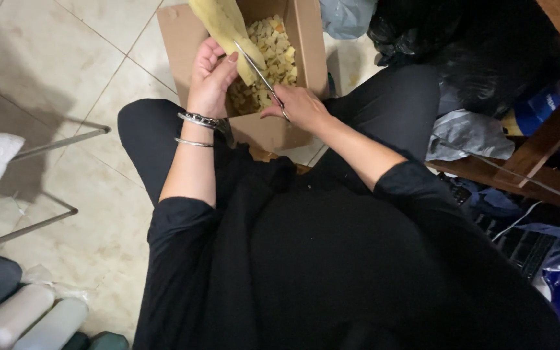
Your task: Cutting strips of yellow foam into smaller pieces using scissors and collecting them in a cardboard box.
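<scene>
While left hand [212,78] fingers grip yellow foam strip [225,29], right hand [299,107] clenches scissors [260,74] against it, above box [306,39]

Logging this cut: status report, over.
Left hand grips yellow foam. Right hand works scissors on it. Cardboard box below holds cut pieces. Nothing blocking.

Person, head view: black top w/ sleeves pushed up to approx. elbow; black trousers. Left hand [210,81]: 2 silver-coloured bracelets [201,123] at wrist, just below fingers, 1 chunky, 1 thin. Right hand [301,107]: bare, no jewellery seen.
</scene>
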